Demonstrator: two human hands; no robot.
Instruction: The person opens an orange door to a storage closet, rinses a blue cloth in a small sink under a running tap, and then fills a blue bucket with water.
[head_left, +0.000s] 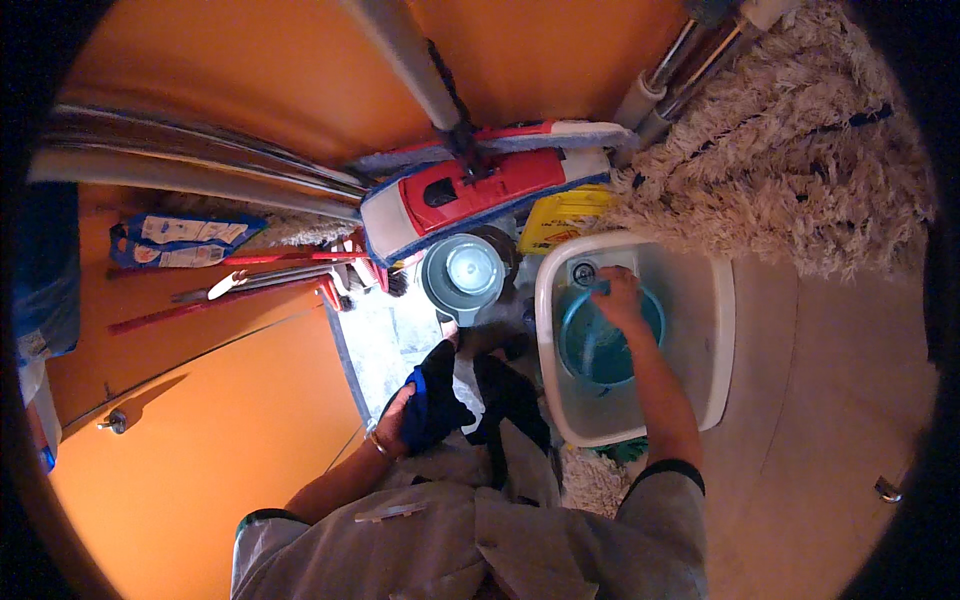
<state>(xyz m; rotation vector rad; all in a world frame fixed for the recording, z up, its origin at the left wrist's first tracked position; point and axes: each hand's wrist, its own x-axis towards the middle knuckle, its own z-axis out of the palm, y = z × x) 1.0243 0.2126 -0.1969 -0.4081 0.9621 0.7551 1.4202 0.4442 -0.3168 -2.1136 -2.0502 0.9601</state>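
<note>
My left hand (397, 416) grips a bunched black and blue cloth (435, 409) in front of my body. My right hand (619, 297) reaches into a white utility sink (712, 345). Its fingers are curled over the far rim of a round teal bucket (592, 345) sitting in the sink. Past that rim, the metal drain (583, 273) shows at the sink's far left corner. Left of the sink, a grey-green bucket (442, 292) stands low down, with a bright reflection inside it.
A red and white flat mop (495, 187) leans beyond the bucket, near a yellow floor sign (555, 221). Shaggy mop heads (780, 172) hang at the sink's far right. Long-handled brooms (352, 281) stand at left, by an orange door (225, 420) with a metal knob (114, 421).
</note>
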